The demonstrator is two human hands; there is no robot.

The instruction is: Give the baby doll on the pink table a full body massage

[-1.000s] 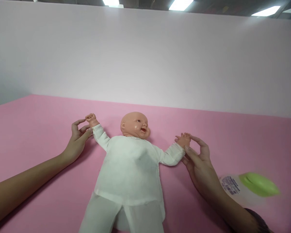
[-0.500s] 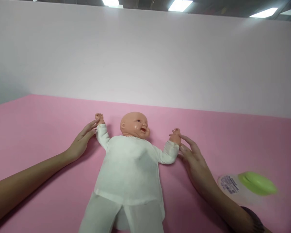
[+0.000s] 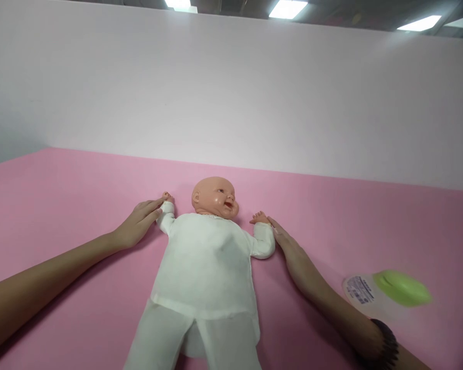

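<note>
A baby doll (image 3: 206,267) in a white long-sleeved suit lies on its back, its bald vinyl head (image 3: 213,198) at the far end. My left hand (image 3: 140,222) lies flat with its fingertips against the doll's right wrist and cuff (image 3: 167,208). My right hand (image 3: 289,248) rests along the doll's other sleeve (image 3: 263,240), with its fingertips near the small vinyl doll hand (image 3: 260,218). Neither hand is closed around anything. The doll's legs run off the bottom of the view.
A plastic bottle (image 3: 386,290) with a green cap and printed label lies blurred beyond my right forearm. A dark beaded bracelet (image 3: 381,343) circles my right wrist. The doll lies on a pink surface (image 3: 81,190) before a pale wall (image 3: 231,92).
Both my hands have moved inward toward the doll's head and body. The doll's arms have come in closer to its sides, and my fingers have straightened.
</note>
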